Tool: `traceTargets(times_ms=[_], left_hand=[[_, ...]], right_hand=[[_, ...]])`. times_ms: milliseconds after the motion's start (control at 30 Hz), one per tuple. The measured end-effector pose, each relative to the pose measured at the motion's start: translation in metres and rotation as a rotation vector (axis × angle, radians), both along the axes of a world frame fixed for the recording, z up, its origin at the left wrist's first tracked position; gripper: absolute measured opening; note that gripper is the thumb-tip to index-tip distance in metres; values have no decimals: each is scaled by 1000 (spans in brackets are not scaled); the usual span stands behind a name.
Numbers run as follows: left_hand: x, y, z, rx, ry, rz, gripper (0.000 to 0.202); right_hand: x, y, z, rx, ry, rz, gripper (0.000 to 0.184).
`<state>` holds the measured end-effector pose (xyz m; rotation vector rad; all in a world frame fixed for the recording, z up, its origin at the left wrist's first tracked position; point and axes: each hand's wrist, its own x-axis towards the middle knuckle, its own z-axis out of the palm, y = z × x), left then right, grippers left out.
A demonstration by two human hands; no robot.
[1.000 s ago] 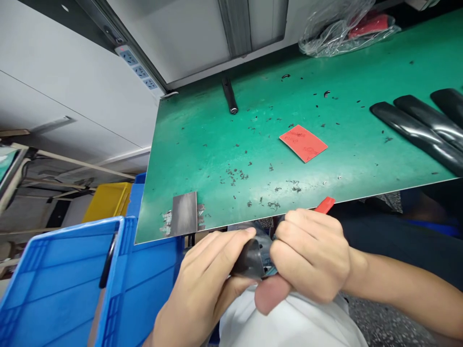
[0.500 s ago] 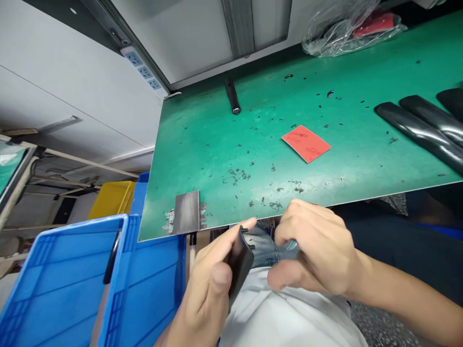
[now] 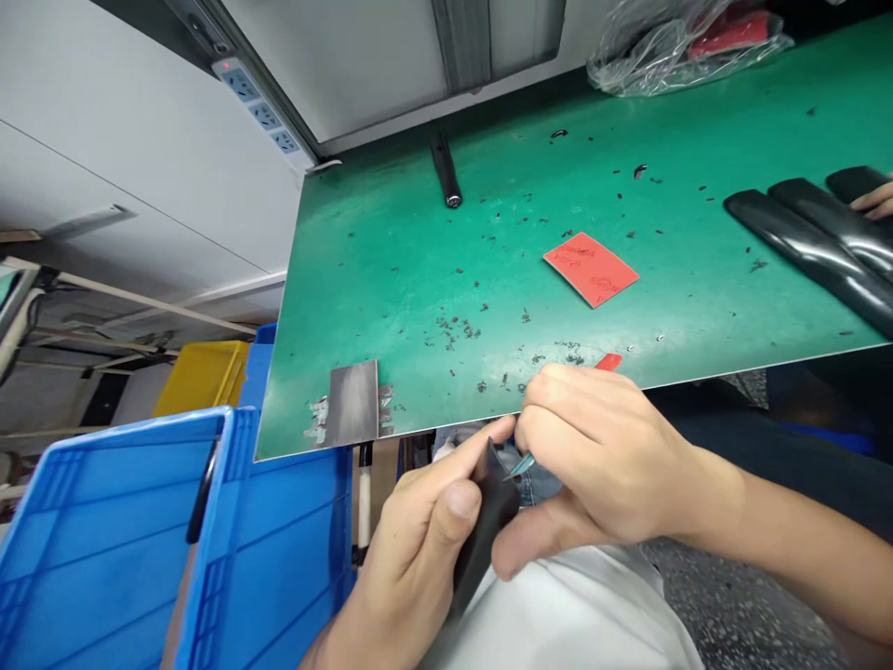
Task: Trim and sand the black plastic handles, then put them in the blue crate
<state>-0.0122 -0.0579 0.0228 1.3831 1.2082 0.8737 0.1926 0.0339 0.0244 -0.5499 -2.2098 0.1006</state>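
At lower centre, the left hand (image 3: pixel 419 549) grips a black part (image 3: pixel 489 521); the right hand (image 3: pixel 604 456), fingers curled, holds what looks like a blade (image 3: pixel 522 464), tip at the part's edge.

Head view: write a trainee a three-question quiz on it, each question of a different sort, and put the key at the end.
1. Multiple choice: what does the left hand hold?
A) a blue bin
B) a black part
C) a clear plastic bag
2. True or false: the red sheet lies on the green table.
3. Fill the gap: the slim tool is in the ____ hand.

Key: 1 B, black part; 2 true; 3 right hand.
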Motion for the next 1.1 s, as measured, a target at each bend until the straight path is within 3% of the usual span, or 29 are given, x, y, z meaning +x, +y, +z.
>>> traceTargets(times_ms=[500,633,1100], left_hand=[[8,3,4,-20,-3,89,38],[10,3,6,-95,-1,112,38],[16,4,6,-110,-21,190,35]], right_hand=[[-7,-6,-11,158,14,-223,54],[-7,-6,-12,173,-4,-236,54],[-7,-9,-21,170,37,-244,62]])
